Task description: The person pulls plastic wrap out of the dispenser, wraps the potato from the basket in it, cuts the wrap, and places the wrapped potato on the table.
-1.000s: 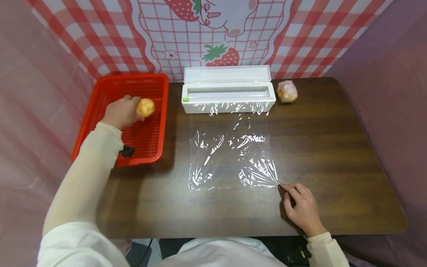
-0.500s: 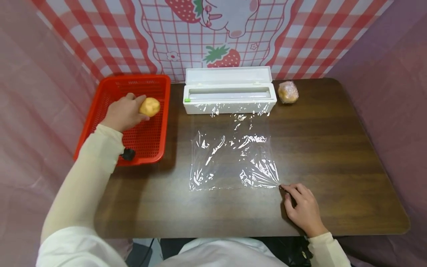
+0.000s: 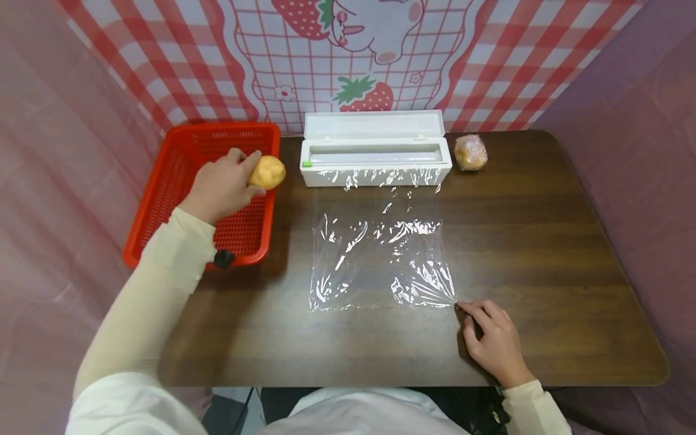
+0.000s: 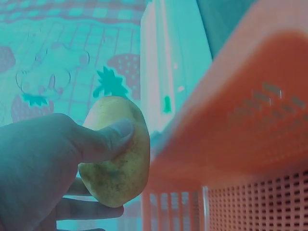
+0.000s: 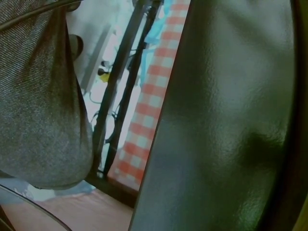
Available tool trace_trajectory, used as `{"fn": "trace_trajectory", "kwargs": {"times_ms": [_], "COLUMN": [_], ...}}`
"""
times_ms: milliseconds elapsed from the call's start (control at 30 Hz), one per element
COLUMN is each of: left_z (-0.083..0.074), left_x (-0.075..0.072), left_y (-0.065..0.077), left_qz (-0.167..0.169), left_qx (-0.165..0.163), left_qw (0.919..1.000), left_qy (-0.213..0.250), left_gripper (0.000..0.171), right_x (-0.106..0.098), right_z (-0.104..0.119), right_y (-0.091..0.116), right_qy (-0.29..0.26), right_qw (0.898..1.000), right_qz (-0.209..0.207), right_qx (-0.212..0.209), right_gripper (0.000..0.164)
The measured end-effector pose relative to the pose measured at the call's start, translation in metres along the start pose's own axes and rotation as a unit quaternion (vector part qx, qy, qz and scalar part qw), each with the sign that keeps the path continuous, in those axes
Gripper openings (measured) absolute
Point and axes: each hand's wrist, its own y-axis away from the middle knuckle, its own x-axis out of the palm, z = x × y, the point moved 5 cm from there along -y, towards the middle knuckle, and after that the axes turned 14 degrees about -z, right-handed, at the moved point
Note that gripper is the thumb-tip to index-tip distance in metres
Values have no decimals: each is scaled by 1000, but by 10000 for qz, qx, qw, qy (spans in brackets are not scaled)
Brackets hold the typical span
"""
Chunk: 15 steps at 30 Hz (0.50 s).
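Note:
My left hand point(image 3: 222, 184) grips a yellow potato point(image 3: 268, 173) between thumb and fingers, over the right rim of the red basket point(image 3: 274, 220). In the left wrist view the thumb lies across the potato point(image 4: 115, 159), with the fingers behind it. A sheet of clear plastic wrap point(image 3: 375, 260) is drawn out over the table from the white dispenser box point(image 3: 375, 176), whose lid stands up. At the sheet's near right corner my right hand point(image 3: 493, 338) touches the film with its fingertips, and creases fan out from there. Whether those fingers pinch the corner is too small to tell.
A wrapped, yellowish round item point(image 3: 470, 152) sits at the back right, beside the dispenser. Behind the brown table point(image 3: 544, 254) hangs a checked strawberry cloth point(image 3: 500, 60). The right wrist view shows the table's underside and a leg in grey cloth point(image 5: 43, 106).
My left hand has carried the potato rightward, from inside the basket to above its right rim. The right hand and the film's corner have stayed in place.

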Motion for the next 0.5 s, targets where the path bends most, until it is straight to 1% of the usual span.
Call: {"fn": "trace_trajectory", "kwargs": {"times_ms": [267,433,500], "left_z": [-29,-41,-45], "left_x": [2,3,4], "left_y": [-1,-2,-1], "left_qz": [-127,-205,-188], "left_qx": [361,518,546], "left_qw": [9992,9984,9982], "left_qy": [-71,-128,-136], "left_gripper": [80,79,80], "right_x": [-1,-2,-2], "right_z": [1,0,0], "right_y": [0,1,1], "right_qy": [-63,-60,-46], "right_qw": [9999,10000,10000], "right_qz": [-75,-54,-43], "right_qx": [-57,-33,-17], "right_gripper": [29,30,30]}}
